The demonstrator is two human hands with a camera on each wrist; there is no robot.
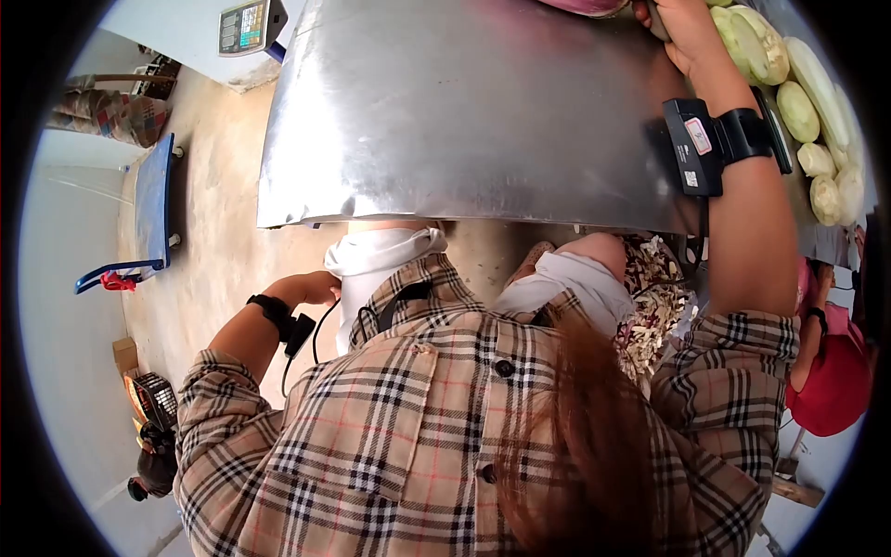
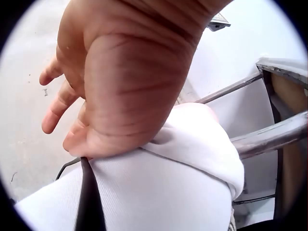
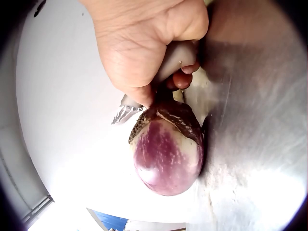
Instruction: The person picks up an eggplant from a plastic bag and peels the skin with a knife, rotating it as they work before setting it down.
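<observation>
In the right wrist view my right hand (image 3: 144, 43) curls round the grey handle (image 3: 177, 60) of a tool, whose patterned metal end (image 3: 126, 113) sticks out beside the thumb. The thumb tip lies against the dark cap of a purple and white eggplant (image 3: 168, 159) on the metal table (image 3: 250, 120). The head view shows only this eggplant's edge (image 1: 589, 6) at the top, beside my right hand (image 1: 682, 32). My left hand (image 1: 318, 288) rests on the white trouser leg (image 2: 163, 183), fingers loose and holding nothing.
Several pale peeled vegetables (image 1: 798, 111) lie right of my right forearm. A scale (image 1: 249, 30) stands beyond the table's left corner. Peelings (image 1: 650, 306) are heaped below the table. On the floor at left is a blue trolley (image 1: 153, 204); a person in red (image 1: 831, 381) is at right.
</observation>
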